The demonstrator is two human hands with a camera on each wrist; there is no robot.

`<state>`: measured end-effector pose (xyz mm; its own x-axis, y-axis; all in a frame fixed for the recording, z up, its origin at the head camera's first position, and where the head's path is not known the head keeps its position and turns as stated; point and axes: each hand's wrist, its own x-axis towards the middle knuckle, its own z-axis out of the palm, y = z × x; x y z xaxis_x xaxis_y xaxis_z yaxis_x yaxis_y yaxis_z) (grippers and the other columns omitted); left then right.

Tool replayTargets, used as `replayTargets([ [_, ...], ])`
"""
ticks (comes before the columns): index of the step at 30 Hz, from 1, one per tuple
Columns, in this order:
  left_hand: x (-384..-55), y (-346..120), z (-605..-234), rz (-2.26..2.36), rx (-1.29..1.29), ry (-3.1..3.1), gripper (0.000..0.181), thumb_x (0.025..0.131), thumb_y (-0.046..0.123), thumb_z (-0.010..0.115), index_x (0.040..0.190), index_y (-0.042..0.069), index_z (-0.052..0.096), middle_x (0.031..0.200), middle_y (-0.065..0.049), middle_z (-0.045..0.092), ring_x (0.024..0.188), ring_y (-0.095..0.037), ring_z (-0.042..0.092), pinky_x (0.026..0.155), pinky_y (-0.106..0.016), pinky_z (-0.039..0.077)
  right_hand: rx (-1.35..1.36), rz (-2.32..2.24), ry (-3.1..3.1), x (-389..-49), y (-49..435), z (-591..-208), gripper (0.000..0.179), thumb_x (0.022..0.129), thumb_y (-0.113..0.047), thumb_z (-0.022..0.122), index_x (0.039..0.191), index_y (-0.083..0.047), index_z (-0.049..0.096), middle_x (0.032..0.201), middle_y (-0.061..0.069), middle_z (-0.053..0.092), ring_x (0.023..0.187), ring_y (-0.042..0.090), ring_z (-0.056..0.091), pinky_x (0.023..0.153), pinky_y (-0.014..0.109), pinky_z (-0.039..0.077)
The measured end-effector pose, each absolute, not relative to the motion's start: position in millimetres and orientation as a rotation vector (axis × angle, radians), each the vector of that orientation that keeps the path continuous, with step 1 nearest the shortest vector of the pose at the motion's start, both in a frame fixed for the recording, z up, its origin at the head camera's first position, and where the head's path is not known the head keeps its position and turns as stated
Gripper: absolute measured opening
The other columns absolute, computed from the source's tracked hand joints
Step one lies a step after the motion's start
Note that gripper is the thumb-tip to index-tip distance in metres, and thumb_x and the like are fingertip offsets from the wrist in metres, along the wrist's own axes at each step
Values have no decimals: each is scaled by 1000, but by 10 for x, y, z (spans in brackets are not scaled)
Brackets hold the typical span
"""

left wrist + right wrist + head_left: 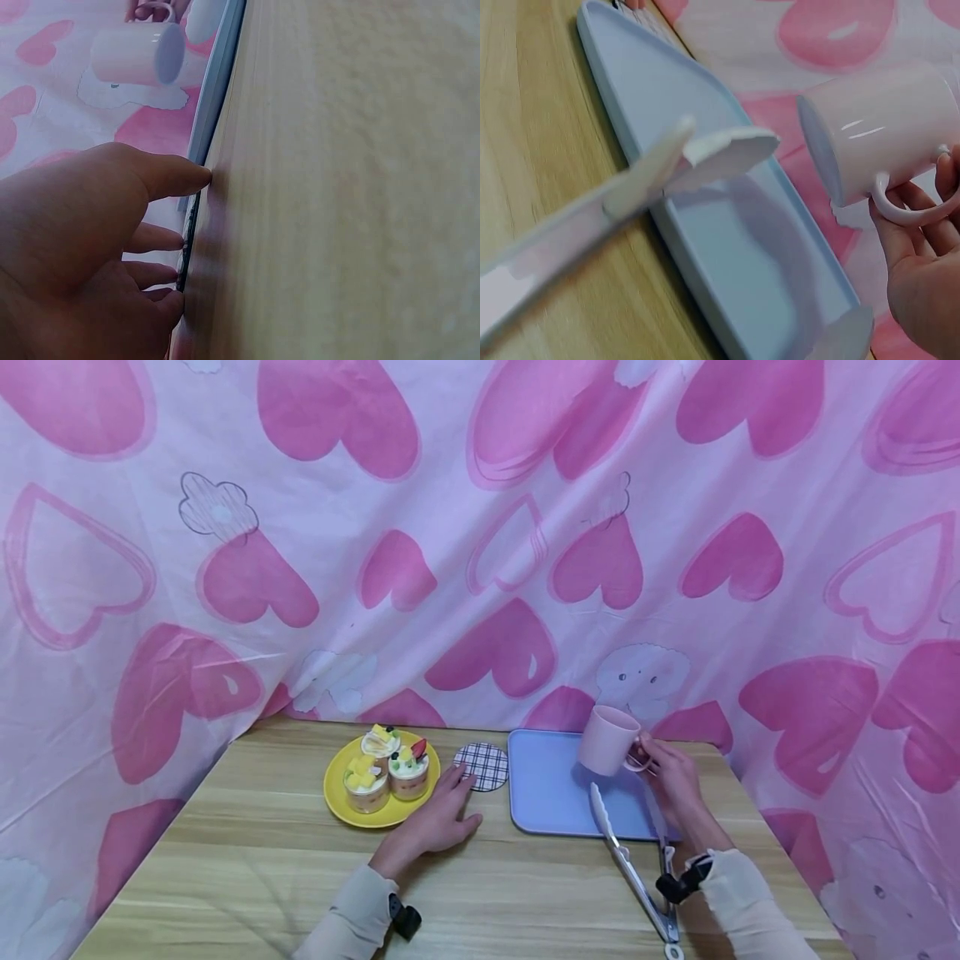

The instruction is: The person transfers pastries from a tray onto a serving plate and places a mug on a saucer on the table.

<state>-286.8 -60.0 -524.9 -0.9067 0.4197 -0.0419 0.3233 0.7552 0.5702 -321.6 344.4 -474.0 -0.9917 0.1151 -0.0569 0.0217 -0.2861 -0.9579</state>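
My right hand (pixel 672 777) grips a pink mug (pixel 606 742) by its handle, raised over the blue tray (pixel 547 814). In the right wrist view the mug (pixel 889 124) hangs above the tray surface, fingers curled through the handle. My left hand (pixel 437 820) rests with fingers extended, fingertips at the near left edge of a round checked coaster (pixel 486 766). From the left wrist view, the left hand (pixel 97 232) has its thumb and fingers spread at the tabletop and coaster edge. Metal tongs (pixel 633 872) lie open below the mug, their tips over the tray.
A yellow plate (pixel 335 802) on the left bears several dessert cups, including a fruit-topped cup (pixel 408 772). The wooden table (pixel 247 827) meets a pink heart-patterned cloth (pixel 480 543) behind it. The tongs' hinge end points toward the table's near side.
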Motion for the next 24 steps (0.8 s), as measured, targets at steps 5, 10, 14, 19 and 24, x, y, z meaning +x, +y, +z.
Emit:
replayTargets([
  [5,-2861,-602,-5245,871,588,2780,72,98,43,60,157,12,33,170,-12,12,158,-32,8,126,-52,23,-91,2480,-1866,-3201,3339,-4683,16,99,-24,65,104,-11,74,96,-1,74,96,13,70,93,28,58],
  [10,-2856,-607,-5238,868,593,2781,72,99,43,60,158,12,32,170,-12,12,158,-32,7,126,-52,23,-45,2484,-1884,-3199,3209,-4649,17,100,-24,63,101,-10,73,97,-1,72,98,13,69,94,28,58],
  [14,-2851,-612,-5234,874,596,2781,72,98,42,60,158,11,32,170,-12,12,158,-32,7,126,-52,23,6,2546,-1814,-3210,3114,-4645,17,101,-19,61,98,-8,73,94,0,73,96,14,69,93,28,58],
  [19,-2844,-616,-5230,881,605,2782,72,99,42,60,157,11,32,169,-13,12,157,-32,8,126,-51,23,51,2579,-1784,-3228,3012,-4651,18,102,-18,59,97,-9,74,93,0,74,94,13,70,91,28,59],
  [24,-2849,-613,-5237,873,612,2786,72,99,42,60,157,10,32,169,-13,12,157,-32,8,126,-51,23,83,2612,-1782,-3248,2910,-4654,20,103,-18,58,97,-8,74,93,1,73,94,13,68,93,29,58],
])
